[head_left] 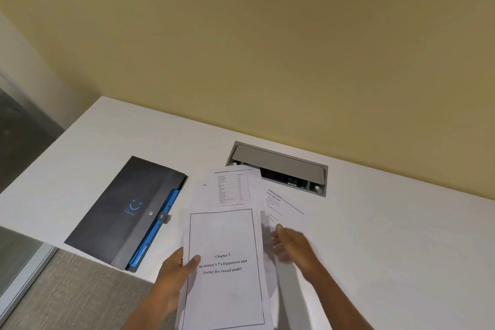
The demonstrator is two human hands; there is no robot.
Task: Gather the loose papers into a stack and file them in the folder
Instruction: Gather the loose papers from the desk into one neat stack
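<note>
Papers (225, 262) overhanging table (375, 222) edge, folder (128, 211) beside

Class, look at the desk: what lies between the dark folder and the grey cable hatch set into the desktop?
In the head view, loose papers, topped by a table sheet, lie fanned between the dark folder and the cable hatch, one corner overlapping the hatch; bare white desk fills the rest.

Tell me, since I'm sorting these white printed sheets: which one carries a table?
The white sheet with a printed grid table, farthest back in the pile, beside the grey desk cable hatch. The bordered chapter title page in the left hand shows only centred text.
</note>
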